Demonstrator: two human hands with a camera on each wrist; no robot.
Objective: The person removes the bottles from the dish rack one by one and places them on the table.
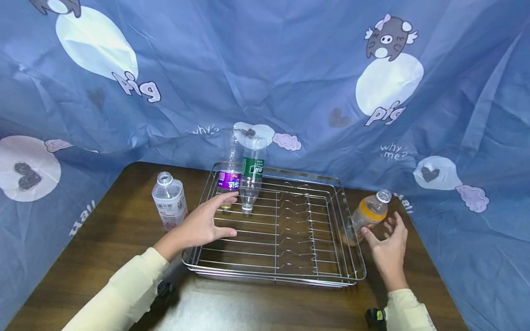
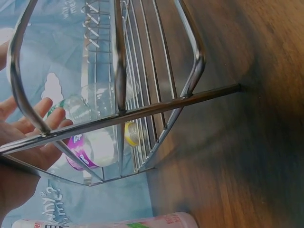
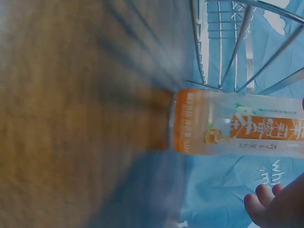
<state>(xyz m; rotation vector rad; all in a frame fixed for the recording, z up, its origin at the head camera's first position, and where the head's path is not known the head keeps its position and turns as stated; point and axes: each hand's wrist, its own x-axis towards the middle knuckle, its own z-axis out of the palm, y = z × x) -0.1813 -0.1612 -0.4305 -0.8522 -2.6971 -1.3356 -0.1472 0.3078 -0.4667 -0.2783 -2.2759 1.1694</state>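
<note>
A wire dish rack stands mid-table. Two clear plastic bottles lean upside down at its back left: one with a purple label and yellow cap, one with a green label. My left hand reaches over the rack's left rim, thumb and fingers apart, fingertips close to the purple-labelled bottle; contact is unclear. Right of the rack an orange-labelled bottle stands upright on the table. Beside it is my right hand, fingers spread around its near side without gripping; the thumb is close to the bottle.
Left of the rack stands an uncapped clear bottle with a white and pink label. A blue cloth with printed pigs hangs behind the brown wooden table. The rack's raised metal rim surrounds the wire slots.
</note>
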